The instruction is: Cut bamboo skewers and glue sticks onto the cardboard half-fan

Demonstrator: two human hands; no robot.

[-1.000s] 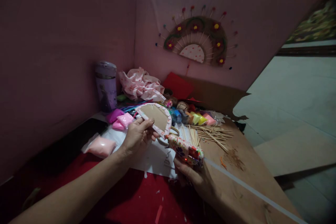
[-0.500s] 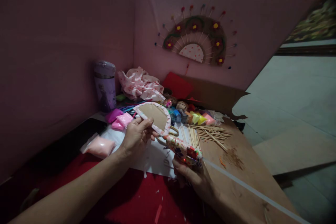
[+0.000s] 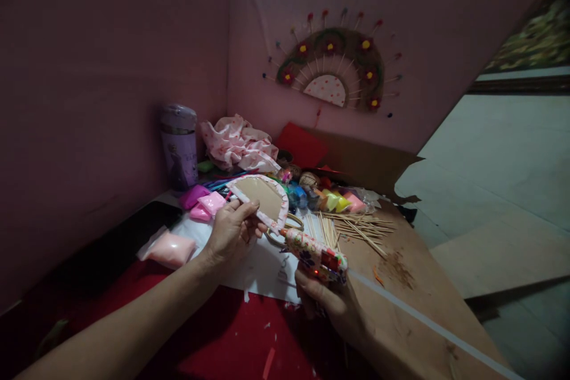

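Note:
My left hand (image 3: 231,231) is closed on a half-round cardboard piece (image 3: 262,197) edged with pink dotted fabric, held tilted above the table. My right hand (image 3: 327,300) grips a floral-patterned glue gun (image 3: 314,255). The gun's nozzle touches the lower right corner of the cardboard piece. A long clear glue stick (image 3: 427,323) trails from the back of the gun toward the lower right.
Wooden skewers (image 3: 351,227) lie scattered on brown cardboard (image 3: 401,285). Coloured clay packets (image 3: 332,197), pink packets (image 3: 207,203), crumpled pink fabric (image 3: 240,142) and a purple tumbler (image 3: 179,143) sit behind. A finished fan decoration (image 3: 332,68) hangs on the pink backboard. White paper (image 3: 262,270) covers red cloth.
Almost nothing has moved. The cardboard piece and the glue gun nozzle have shifted very slightly against each other; both hands keep their grip.

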